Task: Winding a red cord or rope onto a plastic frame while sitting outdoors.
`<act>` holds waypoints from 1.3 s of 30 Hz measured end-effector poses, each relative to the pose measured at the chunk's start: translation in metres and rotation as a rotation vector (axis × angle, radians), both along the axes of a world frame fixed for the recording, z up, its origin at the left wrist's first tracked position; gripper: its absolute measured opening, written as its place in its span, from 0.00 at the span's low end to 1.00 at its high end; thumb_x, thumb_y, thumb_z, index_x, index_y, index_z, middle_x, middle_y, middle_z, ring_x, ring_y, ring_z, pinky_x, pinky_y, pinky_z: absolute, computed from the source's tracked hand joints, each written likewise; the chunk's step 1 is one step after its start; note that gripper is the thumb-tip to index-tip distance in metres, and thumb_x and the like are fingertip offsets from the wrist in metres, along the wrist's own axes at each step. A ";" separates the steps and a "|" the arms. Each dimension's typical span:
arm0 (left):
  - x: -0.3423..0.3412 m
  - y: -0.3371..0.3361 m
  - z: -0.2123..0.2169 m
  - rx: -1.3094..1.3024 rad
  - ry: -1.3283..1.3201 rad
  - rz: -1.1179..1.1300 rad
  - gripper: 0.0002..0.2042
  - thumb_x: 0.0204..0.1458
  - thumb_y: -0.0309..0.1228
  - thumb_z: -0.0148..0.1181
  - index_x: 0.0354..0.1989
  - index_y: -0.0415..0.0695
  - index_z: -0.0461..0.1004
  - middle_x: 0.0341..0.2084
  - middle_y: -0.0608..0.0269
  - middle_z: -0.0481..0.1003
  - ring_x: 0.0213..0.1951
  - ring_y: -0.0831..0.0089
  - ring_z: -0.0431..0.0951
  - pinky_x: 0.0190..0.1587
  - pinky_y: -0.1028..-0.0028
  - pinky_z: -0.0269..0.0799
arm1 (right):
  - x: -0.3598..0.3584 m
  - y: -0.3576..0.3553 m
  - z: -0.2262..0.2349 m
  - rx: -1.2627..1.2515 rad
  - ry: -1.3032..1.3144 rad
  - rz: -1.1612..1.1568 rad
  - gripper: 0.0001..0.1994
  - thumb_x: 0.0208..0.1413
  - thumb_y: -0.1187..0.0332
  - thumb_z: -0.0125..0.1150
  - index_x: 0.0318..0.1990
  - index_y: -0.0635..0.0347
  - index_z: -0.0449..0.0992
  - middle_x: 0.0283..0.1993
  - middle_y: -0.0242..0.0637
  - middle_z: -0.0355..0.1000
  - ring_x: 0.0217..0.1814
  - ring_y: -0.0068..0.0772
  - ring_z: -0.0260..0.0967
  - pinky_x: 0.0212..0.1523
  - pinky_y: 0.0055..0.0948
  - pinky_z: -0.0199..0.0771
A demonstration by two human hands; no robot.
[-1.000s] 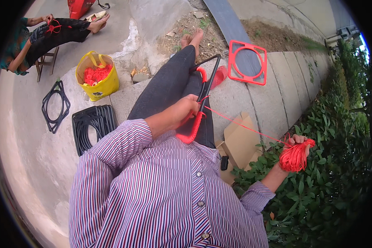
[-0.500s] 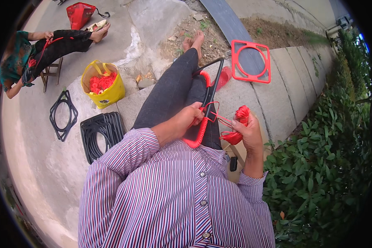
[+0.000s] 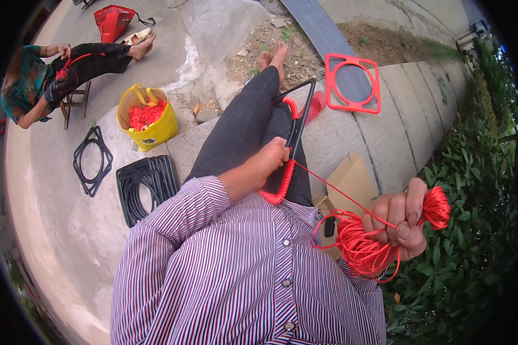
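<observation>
Frame (image 3: 295,138) over thigh; yellow bag (image 3: 160,133) left, box (image 3: 352,179) right; left hand (image 3: 272,156) clamps frame's side, right hand (image 3: 398,219) clenches cord (image 3: 357,244).

Obstacles: taut red cord (image 3: 339,191), wrapped frame (image 3: 287,179) to right hand (image 3: 394,208); cardboard box (image 3: 355,172) beneath; hedge (image 3: 472,190) along right edge of paving (image 3: 411,118). Passage: bare paving between red frame (image 3: 354,108) and hedge.

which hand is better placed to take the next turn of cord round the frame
Probably the right hand: it holds the red cord bundle, with a strand running to the black frame. The left hand grips the frame, so seems better suited to steadying it.
</observation>
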State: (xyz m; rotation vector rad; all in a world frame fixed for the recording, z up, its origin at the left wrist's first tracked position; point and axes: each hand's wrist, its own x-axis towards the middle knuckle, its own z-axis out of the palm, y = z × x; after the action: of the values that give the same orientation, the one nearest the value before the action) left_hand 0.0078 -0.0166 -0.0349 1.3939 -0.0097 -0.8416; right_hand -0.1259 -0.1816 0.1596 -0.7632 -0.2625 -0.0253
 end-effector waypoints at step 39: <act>0.008 0.032 0.074 -0.257 0.121 0.102 0.09 0.55 0.28 0.60 0.26 0.47 0.66 0.16 0.76 0.63 0.13 0.88 0.54 0.14 0.83 0.44 | 0.012 -0.097 -0.035 -0.077 0.072 -0.308 0.14 0.64 0.58 0.46 0.39 0.62 0.65 0.42 0.45 0.70 0.40 0.40 0.71 0.57 0.51 0.64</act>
State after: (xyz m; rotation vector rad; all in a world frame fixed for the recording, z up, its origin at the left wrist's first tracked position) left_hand 0.0159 0.0155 0.0389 1.0920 0.0444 -0.8087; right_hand -0.1140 -0.2790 0.1247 -0.8738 -0.0758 -0.2797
